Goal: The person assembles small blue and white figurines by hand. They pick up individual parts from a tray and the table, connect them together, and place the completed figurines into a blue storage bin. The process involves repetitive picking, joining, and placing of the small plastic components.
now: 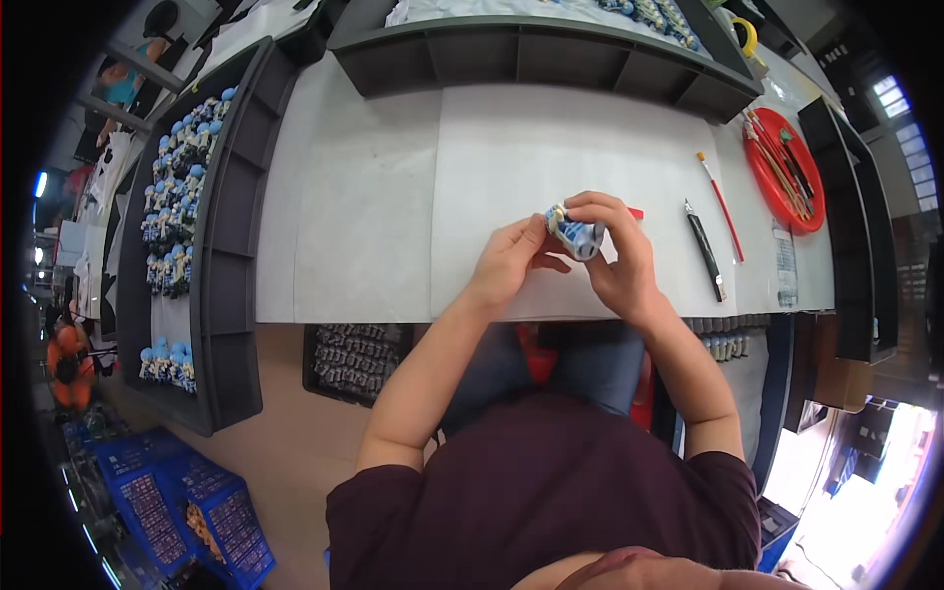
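Left hand (pixel 508 258) and right hand (pixel 627 264) grip a small blue-and-white figurine (pixel 575 235), apparently for steadiness, above a flat white counter (pixel 364 197), slim red-handled paintbrush (pixel 724 209) within easy reach

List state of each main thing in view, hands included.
Small blue-and-white figurine: held, tilted
Right hand: gripping figurine
Left hand: partly curled, at figurine's left end
Black-handled craft knife: lying loose
Red-handled paintbrush: lying loose
Red dish: holding slim tools
Left grey bin: partly filled with blue-topped figurines
Far grey bin: holding more figurines, partly out of frame
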`<state>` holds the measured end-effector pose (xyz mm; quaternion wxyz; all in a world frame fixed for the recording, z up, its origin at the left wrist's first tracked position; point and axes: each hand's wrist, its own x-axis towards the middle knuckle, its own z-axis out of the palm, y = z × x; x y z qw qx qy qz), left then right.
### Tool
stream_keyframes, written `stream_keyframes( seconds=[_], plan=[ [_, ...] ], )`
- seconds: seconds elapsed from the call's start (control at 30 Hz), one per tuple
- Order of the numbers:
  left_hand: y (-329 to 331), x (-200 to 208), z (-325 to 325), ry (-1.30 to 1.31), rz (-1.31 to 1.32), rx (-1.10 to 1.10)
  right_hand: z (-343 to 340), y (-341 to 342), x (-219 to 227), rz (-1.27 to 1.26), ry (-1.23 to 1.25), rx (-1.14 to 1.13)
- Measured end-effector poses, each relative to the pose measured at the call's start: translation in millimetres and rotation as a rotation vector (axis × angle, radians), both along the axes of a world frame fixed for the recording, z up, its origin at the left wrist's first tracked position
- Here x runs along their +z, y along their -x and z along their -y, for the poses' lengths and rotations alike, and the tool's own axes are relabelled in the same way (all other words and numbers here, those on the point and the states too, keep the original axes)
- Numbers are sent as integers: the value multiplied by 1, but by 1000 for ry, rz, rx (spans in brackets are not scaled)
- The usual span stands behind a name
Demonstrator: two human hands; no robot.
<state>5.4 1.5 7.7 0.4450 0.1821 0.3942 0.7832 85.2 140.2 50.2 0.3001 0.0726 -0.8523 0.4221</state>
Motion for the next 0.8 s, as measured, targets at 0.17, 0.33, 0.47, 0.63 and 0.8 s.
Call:
stream_keyframes(
  seconds=[0.17, 0.33, 0.47, 0.63, 0.8],
  plan=[
    [9, 0, 10, 23, -56, 130, 19, -7, -36, -47, 30, -127],
    [9, 0, 7, 57, -47, 201, 21, -26, -46, 256, 719, 82],
    [8, -3, 5, 96, -48, 231, 27, -23, -41, 291, 695, 46],
    [6, -1, 6, 114, -76, 236, 22, -25, -45, 314, 789, 57],
    [5, -2, 5, 104, -106, 238, 19, -25, -47, 322, 842, 94]
  ],
)
